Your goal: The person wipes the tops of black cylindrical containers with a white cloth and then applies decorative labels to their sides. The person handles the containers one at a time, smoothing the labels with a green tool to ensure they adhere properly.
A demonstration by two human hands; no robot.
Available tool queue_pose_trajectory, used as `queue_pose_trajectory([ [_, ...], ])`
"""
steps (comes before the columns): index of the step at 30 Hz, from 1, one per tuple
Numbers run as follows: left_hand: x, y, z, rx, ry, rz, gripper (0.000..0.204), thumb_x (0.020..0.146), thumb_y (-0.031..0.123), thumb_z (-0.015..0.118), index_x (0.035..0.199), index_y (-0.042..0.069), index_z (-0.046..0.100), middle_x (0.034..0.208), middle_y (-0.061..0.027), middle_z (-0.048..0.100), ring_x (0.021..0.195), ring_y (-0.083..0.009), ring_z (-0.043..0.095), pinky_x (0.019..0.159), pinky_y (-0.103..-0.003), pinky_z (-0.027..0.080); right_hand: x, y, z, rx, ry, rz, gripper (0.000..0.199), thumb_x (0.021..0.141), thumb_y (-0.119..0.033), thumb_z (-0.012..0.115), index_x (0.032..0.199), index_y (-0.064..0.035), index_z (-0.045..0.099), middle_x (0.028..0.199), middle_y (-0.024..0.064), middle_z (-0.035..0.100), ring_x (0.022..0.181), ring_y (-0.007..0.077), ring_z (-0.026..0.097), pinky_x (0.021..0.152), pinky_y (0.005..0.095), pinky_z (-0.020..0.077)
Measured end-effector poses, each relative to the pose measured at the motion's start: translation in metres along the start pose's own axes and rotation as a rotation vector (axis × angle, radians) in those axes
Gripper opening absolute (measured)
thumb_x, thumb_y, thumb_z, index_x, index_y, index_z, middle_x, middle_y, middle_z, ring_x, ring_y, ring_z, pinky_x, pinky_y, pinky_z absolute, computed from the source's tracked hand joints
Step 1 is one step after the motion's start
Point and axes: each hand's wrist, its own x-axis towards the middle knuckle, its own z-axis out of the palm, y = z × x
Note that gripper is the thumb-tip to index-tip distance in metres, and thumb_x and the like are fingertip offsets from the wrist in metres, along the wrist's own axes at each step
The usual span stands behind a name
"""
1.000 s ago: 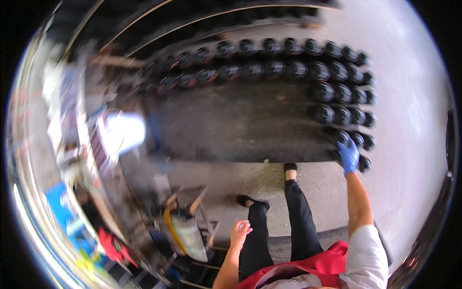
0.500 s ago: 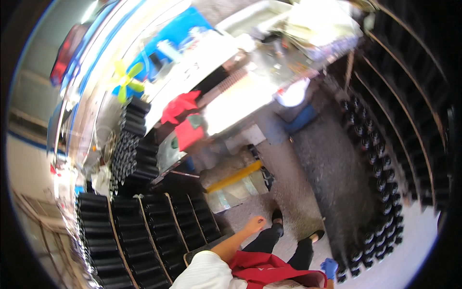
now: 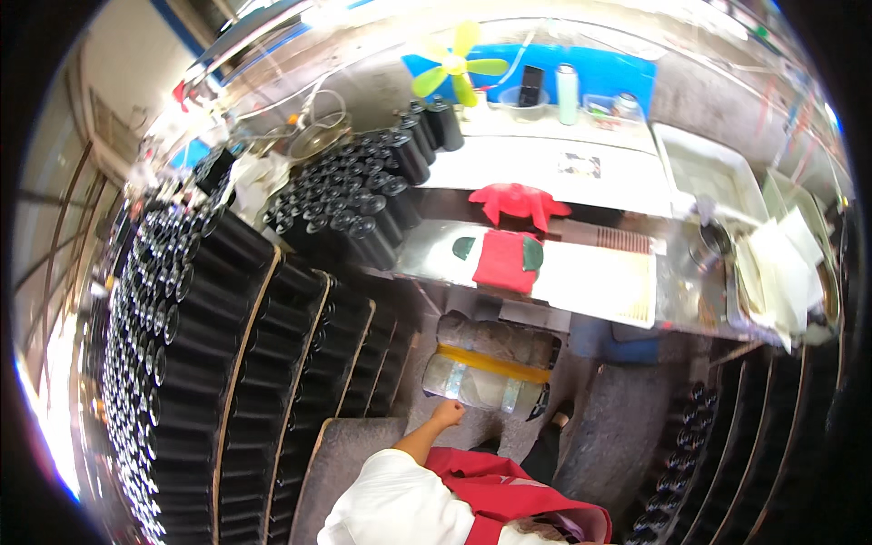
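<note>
My bare left hand (image 3: pixel 448 412) hangs low in front of me, its fingers curled in with nothing visible in them. Just beyond it is a padded bundle (image 3: pixel 490 400), grey-brown and bound with a yellow strap, on the floor under the bench's front edge. My right hand is out of the picture. On the workbench (image 3: pixel 418 247) ahead lie a crumpled red cloth (image 3: pixel 518 202) and a folded red cloth (image 3: pixel 502 262) with green patches at its sides. A white board (image 3: pixel 590 282) lies to their right.
Many black bottle-shaped pieces (image 3: pixel 371 241) crowd the bench's left end. More fill racks (image 3: pixel 272 318) on my left and lower right (image 3: pixel 677 463). A yellow-green fan (image 3: pixel 454 64), a pale flask (image 3: pixel 567 95), a white tray (image 3: pixel 713 173) and a basin of pale sheets (image 3: pixel 786 272) stand farther back.
My view has swung left, so the bench now lies straight ahead and closer. The blue-gloved right hand has left the picture. My left hand remains low and curled.
</note>
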Motion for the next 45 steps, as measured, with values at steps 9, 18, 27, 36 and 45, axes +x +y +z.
queue_pose_trajectory([
  [9,0.015,0.059,0.027,-0.293,0.143,-0.126,0.019,0.08,0.024,0.061,0.084,0.006,0.065,0.065,-0.0076,0.064,0.053,-0.0165,0.064,0.049,-0.029,0.05,0.08,-0.194,-0.093,-0.582,-0.157,-0.325,0.012,0.087,-0.012,0.056,0.079,-0.0037,0.061,0.067,0.0044,0.057,0.056,0.016,0.05,0.052,0.0318,0.0427],
  [18,-0.024,0.106,0.062,-0.425,0.14,-0.297,0.019,0.082,0.024,0.063,0.084,0.005,0.068,0.066,-0.0056,0.064,0.051,-0.0131,0.059,0.046,-0.027,0.048,0.075,-0.431,-0.039,-0.254,0.063,-0.227,0.019,0.084,-0.008,0.059,0.101,-0.0013,0.063,0.066,0.0072,0.06,0.044,0.0146,0.053,0.038,0.0262,0.0414],
  [27,-0.016,0.117,0.034,-0.342,0.317,-0.193,0.022,0.075,0.025,0.061,0.072,0.005,0.068,0.061,-0.0092,0.064,0.052,-0.0177,0.06,0.053,-0.035,0.048,0.144,-0.389,-0.022,-0.398,-0.127,-0.303,0.016,0.08,-0.008,0.065,0.093,0.0012,0.067,0.073,0.006,0.063,0.054,0.0148,0.058,0.048,0.0282,0.0488],
  [36,0.053,0.12,0.029,-0.158,0.29,-0.116,0.029,0.076,0.032,0.061,0.082,0.005,0.068,0.074,-0.0173,0.066,0.068,-0.0301,0.065,0.065,-0.039,0.051,0.158,-0.375,-0.042,-0.653,-0.078,-0.489,0.014,0.083,-0.01,0.058,0.088,0.0005,0.064,0.071,0.0066,0.061,0.059,0.0164,0.055,0.055,0.0307,0.0463],
  [45,0.08,0.232,-0.081,0.014,0.64,0.027,0.022,0.088,0.026,0.051,0.097,0.009,0.063,0.09,-0.0158,0.066,0.087,-0.0362,0.063,0.073,-0.044,0.05,0.108,-0.465,0.087,-0.261,-0.007,-0.413,0.019,0.087,-0.011,0.06,0.1,0.0018,0.065,0.073,0.0042,0.062,0.06,0.0119,0.057,0.054,0.0247,0.0477],
])
